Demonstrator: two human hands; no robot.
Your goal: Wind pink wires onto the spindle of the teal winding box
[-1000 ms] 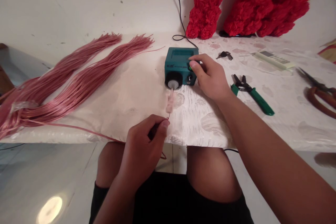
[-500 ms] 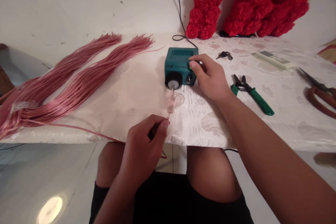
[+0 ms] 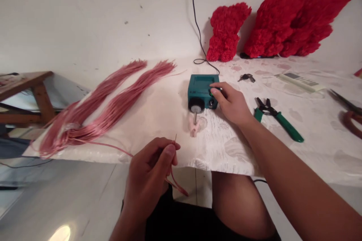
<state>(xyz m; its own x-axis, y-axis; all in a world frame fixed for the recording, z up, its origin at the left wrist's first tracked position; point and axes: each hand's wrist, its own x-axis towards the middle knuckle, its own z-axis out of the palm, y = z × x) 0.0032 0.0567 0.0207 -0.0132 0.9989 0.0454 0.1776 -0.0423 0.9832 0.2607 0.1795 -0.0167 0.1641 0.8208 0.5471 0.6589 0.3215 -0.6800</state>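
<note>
My left hand (image 3: pixel 151 175) is closed, pinching a thin pink wire (image 3: pixel 103 146) near its end between thumb and fingers. A short fine tip sticks up from the pinch, and a loop hangs below the hand past the table edge. My right hand (image 3: pixel 233 103) rests at the front right of a small teal machine (image 3: pixel 201 83), thumb and fingers around its knob, which is mostly hidden; a bit of green shows there. From the machine's round black chuck (image 3: pixel 196 104) a metal shaft carries a pale pink clip (image 3: pixel 194 127). The wire tip is apart from the clip.
A large bundle of pink wires (image 3: pixel 121 107) lies at the left. Right of the machine are green-handled wire strippers (image 3: pixel 285 124), keys (image 3: pixel 246 78), a pale calculator-like device (image 3: pixel 299 82) and scissors (image 3: pixel 352 118). Red flower shapes (image 3: pixel 226 32) lean on the wall; a black cord (image 3: pixel 199 34) runs down.
My left hand has drawn the wire end back from the clip, toward me and to the left. The clip, blurred before, looks sharper now. My right hand stays on the machine; the view has tilted up.
</note>
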